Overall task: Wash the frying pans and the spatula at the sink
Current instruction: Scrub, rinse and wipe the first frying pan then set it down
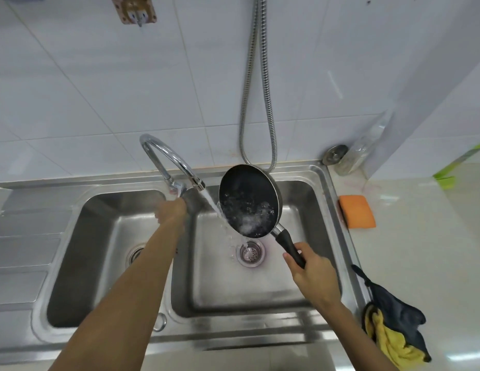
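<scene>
Curled tight, my right hand [311, 274] wraps the black handle [288, 245] of one frying pan [247, 199], fingers and thumb closed round it. That pan hangs tilted just right of the faucet [164, 153], over the right basin, and the water stream [214, 207] from the spout strikes its lower rim. My left hand [170, 211] reaches the lever [180, 189] at the faucet's base (blur hides the fingers, so I cannot tell whether they clasp it or only touch). One pan, one faucet, two basins in the sink [314, 172]. Farther right of the faucet lie one orange sponge [356, 211] and a bundle of yellow and dark cloths [394, 317]; behind the faucet, to its right, one metal hose [263, 103] loops down the wall.
</scene>
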